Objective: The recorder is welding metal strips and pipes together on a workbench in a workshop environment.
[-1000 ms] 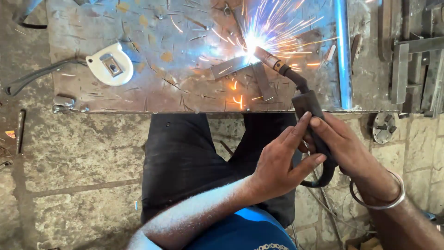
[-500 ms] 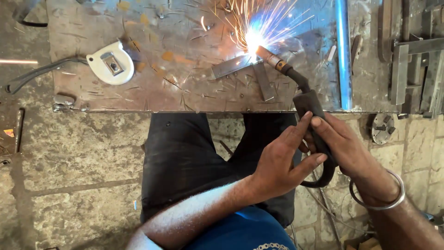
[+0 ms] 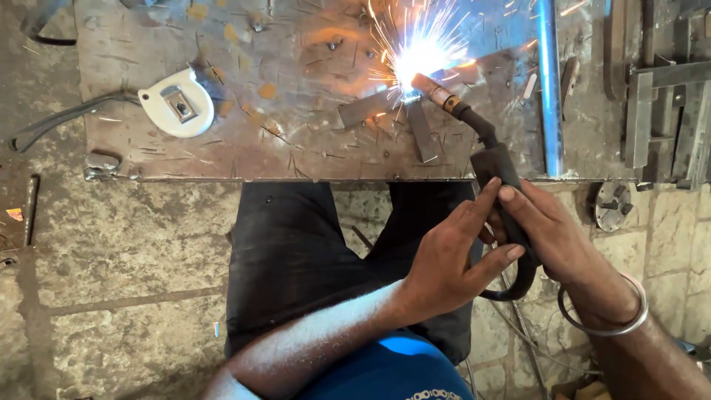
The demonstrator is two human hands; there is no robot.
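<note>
Both hands hold a black welding torch [image 3: 498,172] near the right of the view. My right hand [image 3: 555,241] wraps around its handle, and my left hand [image 3: 448,263] steadies it from the left side. The torch's brass tip touches two flat steel strips [image 3: 370,110] lying crossed on a scarred steel plate [image 3: 281,141]. A bright white arc [image 3: 418,55] throws sparks upward from the joint. A metal bangle [image 3: 615,326] circles my right wrist.
A white tape measure [image 3: 178,104] lies on the plate's left part. A blue-lit steel bar [image 3: 548,81] runs up the plate's right side. Steel offcuts [image 3: 659,96] are stacked at far right. A round metal part [image 3: 613,204] rests on the stone floor.
The arc has stayed lit at the joint and the spark spray has shifted. The torch and both hands have kept nearly the same place.
</note>
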